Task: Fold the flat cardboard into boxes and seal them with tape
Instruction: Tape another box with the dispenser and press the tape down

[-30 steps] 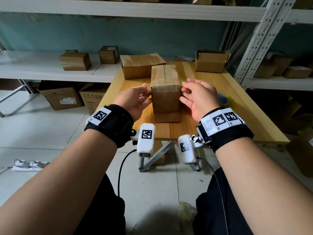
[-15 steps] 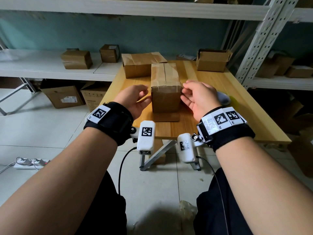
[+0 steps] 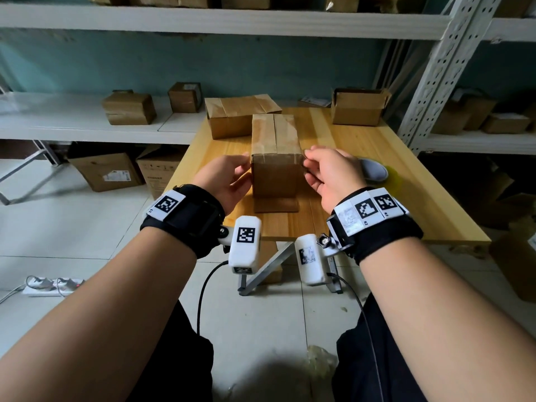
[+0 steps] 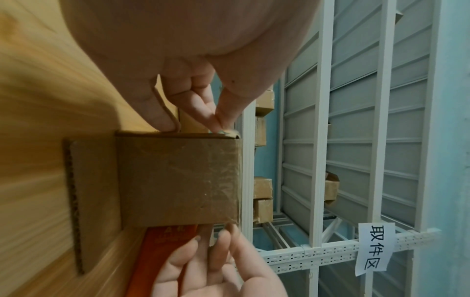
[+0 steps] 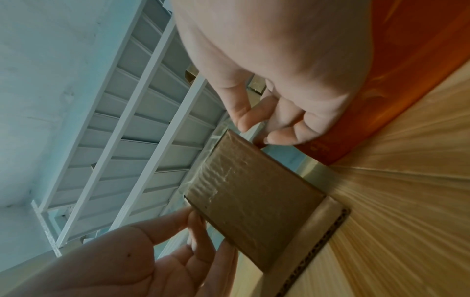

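A brown cardboard box (image 3: 274,178) stands on the wooden table (image 3: 377,216), its top seam covered with clear tape. One bottom flap (image 3: 275,205) lies flat on the table toward me. My left hand (image 3: 245,166) touches the box's left side near the top edge with its fingertips; in the left wrist view the left hand (image 4: 203,120) has thumb and fingertips on that edge of the box (image 4: 178,180). My right hand (image 3: 306,163) touches the upper right corner. In the right wrist view the right hand (image 5: 259,128) meets the box (image 5: 254,197) with bent fingertips. Neither hand wraps the box.
An orange flat tool (image 4: 162,251) lies on the table under my right hand. A grey round object (image 3: 374,169) sits to the right. Behind stand a taped box (image 3: 232,117) and an open box (image 3: 356,108). A white rack upright (image 3: 435,68) rises at the right.
The box has stayed in place. Both hands remain at its sides, and the fingertips have shifted only slightly along the upper edges.
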`<state>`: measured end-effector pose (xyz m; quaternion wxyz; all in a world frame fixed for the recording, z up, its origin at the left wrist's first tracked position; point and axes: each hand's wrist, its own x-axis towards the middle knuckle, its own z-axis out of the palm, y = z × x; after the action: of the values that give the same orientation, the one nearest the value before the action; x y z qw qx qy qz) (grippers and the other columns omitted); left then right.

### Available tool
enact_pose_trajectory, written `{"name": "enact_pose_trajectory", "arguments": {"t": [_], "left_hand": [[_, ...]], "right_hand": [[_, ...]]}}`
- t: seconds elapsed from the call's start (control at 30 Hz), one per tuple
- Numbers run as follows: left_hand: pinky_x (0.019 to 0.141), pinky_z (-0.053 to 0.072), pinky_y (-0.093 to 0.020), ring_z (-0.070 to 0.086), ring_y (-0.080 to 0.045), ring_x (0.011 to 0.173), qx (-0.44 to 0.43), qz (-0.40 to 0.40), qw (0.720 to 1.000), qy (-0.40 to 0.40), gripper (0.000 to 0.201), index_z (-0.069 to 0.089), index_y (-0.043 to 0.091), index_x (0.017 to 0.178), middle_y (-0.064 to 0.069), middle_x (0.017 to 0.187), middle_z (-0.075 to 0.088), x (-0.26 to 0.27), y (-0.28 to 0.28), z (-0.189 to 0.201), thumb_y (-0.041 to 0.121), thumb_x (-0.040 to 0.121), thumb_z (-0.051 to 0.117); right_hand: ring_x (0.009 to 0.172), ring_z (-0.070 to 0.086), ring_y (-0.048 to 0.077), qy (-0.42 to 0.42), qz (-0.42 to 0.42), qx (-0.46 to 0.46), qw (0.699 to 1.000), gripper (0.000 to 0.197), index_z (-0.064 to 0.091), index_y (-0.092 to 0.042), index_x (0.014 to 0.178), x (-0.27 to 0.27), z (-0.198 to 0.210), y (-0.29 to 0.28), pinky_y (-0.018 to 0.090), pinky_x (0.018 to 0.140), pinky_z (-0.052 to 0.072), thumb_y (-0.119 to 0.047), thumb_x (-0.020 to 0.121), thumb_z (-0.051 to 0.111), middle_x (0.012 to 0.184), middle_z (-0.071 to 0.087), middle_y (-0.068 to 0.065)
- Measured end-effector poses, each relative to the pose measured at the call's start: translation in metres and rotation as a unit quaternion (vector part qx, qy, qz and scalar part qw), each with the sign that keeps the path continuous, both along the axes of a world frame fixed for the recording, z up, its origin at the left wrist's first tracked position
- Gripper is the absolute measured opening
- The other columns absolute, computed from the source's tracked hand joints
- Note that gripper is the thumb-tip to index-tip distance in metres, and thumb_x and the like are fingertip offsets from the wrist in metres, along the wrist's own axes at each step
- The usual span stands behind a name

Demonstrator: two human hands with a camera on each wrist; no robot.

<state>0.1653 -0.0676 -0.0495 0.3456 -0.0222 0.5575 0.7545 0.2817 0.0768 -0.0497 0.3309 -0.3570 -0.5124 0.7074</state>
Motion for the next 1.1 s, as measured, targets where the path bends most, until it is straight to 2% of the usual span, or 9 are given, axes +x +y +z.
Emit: {"name": "enact_pose_trajectory", "arguments": {"t": [0.1, 0.17, 0.27, 0.37, 0.57, 0.8, 0.93, 1.0, 1.1], "left_hand": [[0.066, 0.054, -0.026, 0.064, -0.014, 0.086, -0.025, -0.025, 0.999, 0.005, 0.005, 0.071, 0.019, 0.102, 0.005, 0.077, 0.067, 0.000, -0.002, 0.000, 0.021, 0.101, 0.066], [0.059, 0.047, -0.025, 0.060, -0.011, 0.075, -0.038, -0.044, 0.998, 0.000, 0.003, 0.068, 0.021, 0.100, 0.008, 0.064, 0.065, 0.001, -0.005, 0.000, 0.023, 0.100, 0.066], [0.060, 0.041, -0.022, 0.054, -0.009, 0.065, -0.044, -0.065, 0.997, -0.007, 0.010, 0.065, 0.022, 0.092, 0.010, 0.057, 0.061, 0.002, -0.008, 0.002, 0.023, 0.102, 0.063], [0.061, 0.038, -0.021, 0.051, -0.008, 0.063, -0.044, -0.077, 0.996, -0.011, 0.015, 0.064, 0.023, 0.089, 0.011, 0.053, 0.058, 0.002, -0.010, 0.002, 0.023, 0.103, 0.060], [0.062, 0.036, -0.023, 0.050, -0.007, 0.059, -0.033, -0.079, 0.996, -0.039, 0.015, 0.064, 0.021, 0.085, 0.011, 0.059, 0.061, 0.003, -0.011, 0.003, 0.024, 0.099, 0.063], [0.058, 0.038, -0.026, 0.050, -0.011, 0.059, -0.026, -0.067, 0.995, -0.071, 0.012, 0.059, 0.020, 0.089, 0.007, 0.061, 0.047, 0.003, -0.008, -0.001, 0.026, 0.095, 0.068], [0.055, 0.045, -0.025, 0.054, -0.012, 0.056, -0.025, -0.077, 0.992, -0.094, 0.020, 0.057, 0.020, 0.088, 0.005, 0.066, 0.050, -0.002, -0.009, -0.004, 0.034, 0.095, 0.071], [0.053, 0.047, -0.024, 0.056, -0.013, 0.051, -0.023, -0.082, 0.991, -0.107, 0.024, 0.056, 0.019, 0.088, 0.004, 0.072, 0.051, -0.003, -0.010, -0.005, 0.036, 0.095, 0.072], [0.056, 0.046, -0.026, 0.057, -0.013, 0.053, -0.019, -0.088, 0.989, -0.116, 0.029, 0.056, 0.016, 0.084, 0.004, 0.068, 0.054, -0.005, -0.013, -0.004, 0.037, 0.093, 0.075]], "right_hand": [[0.072, 0.066, 0.009, -0.021, -0.002, 0.020, 1.000, 0.009, 0.073, -0.017, 0.099, -0.003, 0.000, -0.003, 0.022, 0.062, 0.051, -0.010, 0.096, 0.069, 0.077, 0.071, -0.003], [0.076, 0.066, 0.011, -0.026, 0.007, 0.003, 1.000, 0.012, 0.074, -0.019, 0.104, -0.005, 0.000, -0.003, 0.025, 0.067, 0.054, -0.011, 0.097, 0.068, 0.079, 0.071, -0.003], [0.086, 0.066, 0.013, -0.021, 0.032, -0.046, 0.998, 0.012, 0.073, -0.025, 0.103, -0.007, -0.002, -0.003, 0.029, 0.072, 0.051, -0.016, 0.098, 0.066, 0.082, 0.071, -0.005], [0.075, 0.061, 0.012, -0.015, 0.054, -0.087, 0.995, 0.010, 0.069, -0.025, 0.100, -0.006, -0.002, -0.001, 0.027, 0.066, 0.043, -0.017, 0.099, 0.063, 0.072, 0.068, -0.007], [0.062, 0.054, 0.009, -0.016, 0.079, -0.125, 0.989, 0.013, 0.063, -0.018, 0.087, -0.004, -0.003, -0.001, 0.026, 0.058, 0.035, -0.020, 0.099, 0.062, 0.063, 0.065, -0.010], [0.066, 0.055, 0.011, -0.010, 0.108, -0.160, 0.981, 0.014, 0.060, -0.017, 0.090, -0.005, -0.002, -0.005, 0.028, 0.062, 0.037, -0.023, 0.103, 0.056, 0.063, 0.062, -0.009], [0.067, 0.057, 0.012, -0.024, 0.139, -0.156, 0.978, 0.024, 0.053, -0.019, 0.084, -0.005, 0.001, -0.007, 0.028, 0.064, 0.036, -0.027, 0.107, 0.051, 0.057, 0.051, -0.009], [0.067, 0.057, 0.012, -0.032, 0.150, -0.152, 0.976, 0.021, 0.053, -0.020, 0.088, -0.004, 0.002, -0.006, 0.028, 0.064, 0.036, -0.028, 0.107, 0.052, 0.057, 0.049, -0.009], [0.068, 0.059, 0.013, -0.044, 0.165, -0.157, 0.973, 0.021, 0.056, -0.019, 0.089, -0.001, 0.001, -0.005, 0.027, 0.064, 0.040, -0.030, 0.107, 0.054, 0.059, 0.053, -0.008]]}}
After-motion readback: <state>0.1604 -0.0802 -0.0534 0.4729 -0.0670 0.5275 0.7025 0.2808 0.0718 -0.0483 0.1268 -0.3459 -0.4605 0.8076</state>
